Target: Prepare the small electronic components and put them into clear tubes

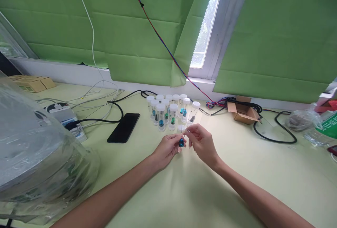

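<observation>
My left hand [168,148] pinches a small shiny blue knob [181,142] between thumb and fingertips, low over the table. A thin metal stem rises from it toward my right hand [201,142], whose thumb and forefinger are closed at the stem's upper end. Just beyond my fingers is a round white cap [181,128], partly hidden by them. Behind the hands stands a cluster of several clear tubes [161,117] with white caps, holding blue or green knobbed pieces with thin stems. A tube with a dark grey piece [194,113] stands at the cluster's right.
A black phone [123,128] lies left of the tubes. Farther left are a power strip [75,126] with cables and a large plastic-wrapped object [39,164]. At the back right sit an open cardboard box [242,112], a looped black cable [273,141] and a plastic bottle [322,129].
</observation>
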A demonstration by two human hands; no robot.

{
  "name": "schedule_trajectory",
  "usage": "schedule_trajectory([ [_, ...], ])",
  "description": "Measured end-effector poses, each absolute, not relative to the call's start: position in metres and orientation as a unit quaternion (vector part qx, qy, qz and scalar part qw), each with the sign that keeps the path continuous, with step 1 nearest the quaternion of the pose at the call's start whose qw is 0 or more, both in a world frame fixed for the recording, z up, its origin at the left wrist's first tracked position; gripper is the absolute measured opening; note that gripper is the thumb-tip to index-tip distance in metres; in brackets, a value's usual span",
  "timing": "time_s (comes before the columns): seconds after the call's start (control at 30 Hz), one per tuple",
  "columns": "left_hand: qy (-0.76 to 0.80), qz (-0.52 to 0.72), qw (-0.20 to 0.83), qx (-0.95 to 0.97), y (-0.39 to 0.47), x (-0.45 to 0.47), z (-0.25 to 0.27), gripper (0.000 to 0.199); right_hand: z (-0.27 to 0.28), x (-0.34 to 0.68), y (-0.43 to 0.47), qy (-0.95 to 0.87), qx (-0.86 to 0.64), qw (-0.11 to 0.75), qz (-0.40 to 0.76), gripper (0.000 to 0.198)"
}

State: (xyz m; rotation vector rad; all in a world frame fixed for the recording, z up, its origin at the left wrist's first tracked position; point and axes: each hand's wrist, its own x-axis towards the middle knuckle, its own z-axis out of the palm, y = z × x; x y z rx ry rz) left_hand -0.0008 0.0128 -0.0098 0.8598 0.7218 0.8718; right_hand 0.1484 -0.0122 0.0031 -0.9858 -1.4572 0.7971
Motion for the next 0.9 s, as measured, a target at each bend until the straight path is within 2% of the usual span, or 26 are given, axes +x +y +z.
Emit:
schedule_trajectory([
  [0.9, 0.34, 0.408, 0.755, 0.386, 0.0117, 0.0003, -0.008, 0.019, -0.0029, 0.1446, -0.0126, -0.581, -0.414, 0.596, 0.368, 0.024],
])
